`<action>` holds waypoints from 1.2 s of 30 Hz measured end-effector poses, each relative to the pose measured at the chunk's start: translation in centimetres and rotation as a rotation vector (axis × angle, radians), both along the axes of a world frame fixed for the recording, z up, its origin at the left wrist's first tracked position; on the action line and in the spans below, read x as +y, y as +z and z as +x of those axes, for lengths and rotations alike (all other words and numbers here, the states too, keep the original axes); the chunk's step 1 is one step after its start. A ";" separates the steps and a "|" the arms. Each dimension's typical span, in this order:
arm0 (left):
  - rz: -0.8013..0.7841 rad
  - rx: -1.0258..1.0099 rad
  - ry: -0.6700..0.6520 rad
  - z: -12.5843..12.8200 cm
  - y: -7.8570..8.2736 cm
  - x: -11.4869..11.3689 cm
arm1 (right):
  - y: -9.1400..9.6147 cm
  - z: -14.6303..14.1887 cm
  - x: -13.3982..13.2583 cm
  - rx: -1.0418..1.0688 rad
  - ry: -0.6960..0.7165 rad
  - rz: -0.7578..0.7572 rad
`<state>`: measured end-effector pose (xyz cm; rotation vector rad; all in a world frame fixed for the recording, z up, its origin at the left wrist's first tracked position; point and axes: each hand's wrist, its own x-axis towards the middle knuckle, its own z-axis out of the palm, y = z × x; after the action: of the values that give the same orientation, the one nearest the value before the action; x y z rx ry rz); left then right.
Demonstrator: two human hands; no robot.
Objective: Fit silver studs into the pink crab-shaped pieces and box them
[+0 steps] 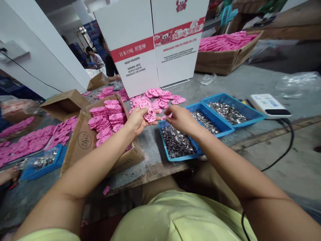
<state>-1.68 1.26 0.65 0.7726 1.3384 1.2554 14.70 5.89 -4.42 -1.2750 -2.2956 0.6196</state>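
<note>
My left hand (137,121) is closed on a flat pink cut-out piece (149,112) with holes and a wavy outline, held up over the table. My right hand (181,117) is just to its right, its fingers pinched together around a small pink piece (166,117) whose shape is mostly hidden. Below the right hand stands a blue tray (168,158) filled with small shiny dark and silver metal parts. Behind my left hand, loose pink cut-outs (163,97) lie in a pile. A cardboard box (86,139) with stacked pink cut-outs stands left of that hand.
Two more blue trays (227,133) of metal parts and a white device with a cable (269,103) are at right. A tall white printed carton (135,63) stands behind the pile. Another carton (220,60) holds pink pieces. At far left, another person's hand (11,174) is beside a small blue tray.
</note>
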 end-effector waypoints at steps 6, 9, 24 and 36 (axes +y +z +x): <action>-0.037 -0.005 -0.011 -0.3 -0.3 0.2 | -2.8 0.2 -3.7 -0.651 0.211 -0.066; -0.037 -0.014 -0.003 -0.3 -0.4 0.1 | -4.0 0.1 -3.8 -0.657 0.230 -0.047; -0.057 -0.024 -0.038 -0.5 -0.6 -0.3 | -4.4 1.0 -0.2 -0.466 0.147 0.008; -0.065 -0.052 -0.112 0.8 0.3 -1.8 | -4.4 1.8 -0.7 -0.120 0.070 -0.097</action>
<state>-0.89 -0.56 0.91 0.7542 1.2708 1.1315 16.46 5.16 -8.78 -1.3133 -2.4439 0.7043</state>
